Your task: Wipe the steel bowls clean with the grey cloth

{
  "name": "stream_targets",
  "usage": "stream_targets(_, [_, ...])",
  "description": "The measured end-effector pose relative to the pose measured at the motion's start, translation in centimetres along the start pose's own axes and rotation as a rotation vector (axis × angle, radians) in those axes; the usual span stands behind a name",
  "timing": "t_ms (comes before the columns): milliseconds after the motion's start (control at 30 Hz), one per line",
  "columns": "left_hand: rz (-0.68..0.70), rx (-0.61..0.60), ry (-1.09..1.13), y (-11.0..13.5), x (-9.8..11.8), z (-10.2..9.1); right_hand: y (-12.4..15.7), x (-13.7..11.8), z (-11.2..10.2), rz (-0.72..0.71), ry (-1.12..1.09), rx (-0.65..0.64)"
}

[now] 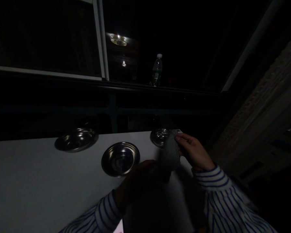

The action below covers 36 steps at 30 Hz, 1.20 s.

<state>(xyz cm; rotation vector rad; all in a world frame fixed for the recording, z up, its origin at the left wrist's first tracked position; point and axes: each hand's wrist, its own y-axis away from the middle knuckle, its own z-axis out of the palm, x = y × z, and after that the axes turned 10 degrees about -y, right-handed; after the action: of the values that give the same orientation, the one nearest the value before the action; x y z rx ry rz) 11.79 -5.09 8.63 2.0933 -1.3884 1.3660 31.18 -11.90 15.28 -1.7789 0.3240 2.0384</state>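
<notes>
Grey, mesh-like cloth [171, 154] hung from the right hand [194, 152], which pinched its top edge between thumb and fingers above the right part of the white bench [38, 181]. The left hand [138, 182] sat in deep shadow just near-left of the cloth's lower end; I could not tell whether it was closed or touched the cloth. A steel bowl [120, 158] stood just left of both hands.

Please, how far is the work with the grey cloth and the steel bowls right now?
Done: nothing sure; the left bowl, middle bowl and right bowl stand empty on the white table, too dark to judge clean. In hand: the right hand pinches the grey cloth, raised; the left hand is in shadow by its lower end. Left: the cloth is in no bowl yet.
</notes>
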Motion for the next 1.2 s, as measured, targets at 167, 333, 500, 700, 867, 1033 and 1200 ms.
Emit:
stream_targets(167, [-0.037, 0.133, 0.044, -0.2, -0.5, 0.6, 0.0, 0.6, 0.7, 0.080, -0.171, -0.011])
stream_targets(333, [-0.236, 0.291, 0.151, -0.1, -0.1, -0.2, -0.6, 1.2, 1.1, 0.097, -0.272, 0.012])
stream_targets(500, [-0.436, 0.370, 0.277, -0.7, 1.0, -1.1, -1.1, 2.5, 1.1, 0.164, -0.164, 0.039])
stream_targets(700, [-0.516, 0.360, 0.332, -1.8, 1.0, -1.1, 1.0, 3.9, 0.8, -0.293, 0.631, 0.105])
stream_targets(867, [-0.496, 0.344, 0.330, -2.4, 1.0, -0.9, 3.4, 4.3, 2.6, -0.494, 0.850, -0.181])
stream_targets(1033, [-0.469, 0.280, 0.281, -2.5, 1.1, -1.1, 3.2, 4.9, 3.6, -0.493, 0.915, -0.201])
stream_targets(1200, [-0.431, 0.263, 0.191, -2.2, 1.0, -2.5, 1.8, 5.1, 1.9, -0.223, 0.624, -0.133])
